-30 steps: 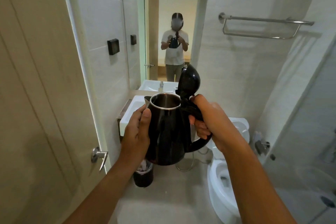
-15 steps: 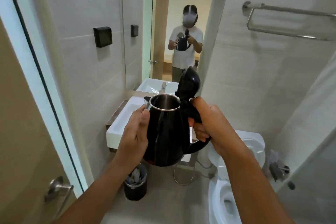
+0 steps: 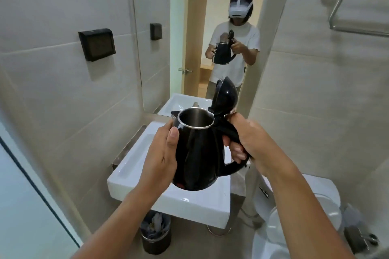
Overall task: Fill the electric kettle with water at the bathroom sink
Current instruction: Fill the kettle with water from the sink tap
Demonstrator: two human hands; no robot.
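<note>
The sink [image 3: 134, 166] has come much closer since a second ago. The kettle [image 3: 195, 153], lid up, now hangs over it: right hand [image 3: 250, 143] gripping the handle, left hand [image 3: 164, 153] cupping its side. Inside looks dry; filling remains.

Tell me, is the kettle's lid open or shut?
Open: the lid stands raised behind the kettle, baring its steel mouth.
</note>
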